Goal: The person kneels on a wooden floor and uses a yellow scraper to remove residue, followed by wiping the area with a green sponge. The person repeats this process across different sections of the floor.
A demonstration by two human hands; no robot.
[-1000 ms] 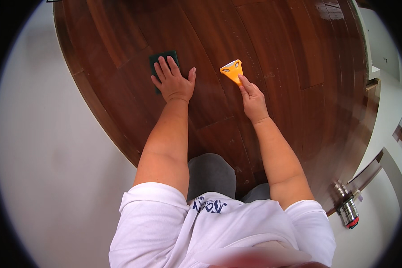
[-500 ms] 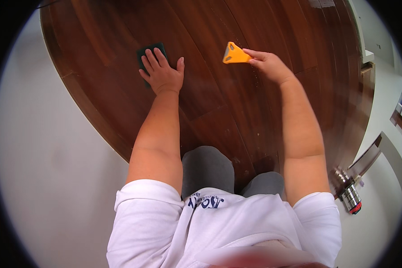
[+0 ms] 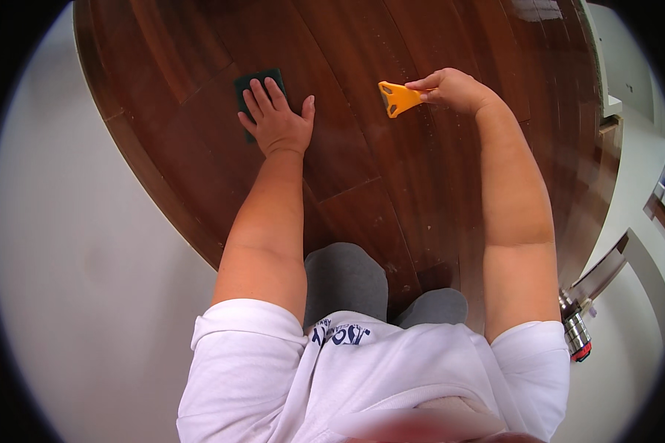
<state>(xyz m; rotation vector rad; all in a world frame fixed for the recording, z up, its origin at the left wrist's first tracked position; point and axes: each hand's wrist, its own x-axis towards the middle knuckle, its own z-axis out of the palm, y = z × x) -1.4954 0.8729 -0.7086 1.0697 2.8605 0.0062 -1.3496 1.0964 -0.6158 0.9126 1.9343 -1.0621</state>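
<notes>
My left hand point(image 3: 282, 125) lies flat with spread fingers on a dark green scouring pad point(image 3: 245, 87). The pad rests on the dark brown wooden floor point(image 3: 347, 159), partly covered by the palm and fingers. Over the boards to the right, my right hand point(image 3: 458, 90) pinches the narrow handle of a yellow scraper point(image 3: 399, 100). Its wide head points left, toward the pad. From this angle I cannot tell whether the scraper touches the wood.
My knees point(image 3: 345, 280) are near the lower middle of the wooden floor. A pale wall point(image 3: 89, 221) borders the boards on the left. At the lower right stands a shiny metal cylinder with a red end point(image 3: 578, 336). A whitish patch point(image 3: 537, 9) marks the far right boards.
The scraper has shifted slightly right and tilted, its head turning a little downward in the picture. My left hand and the pad appear slightly farther right, as the whole view has shifted a little.
</notes>
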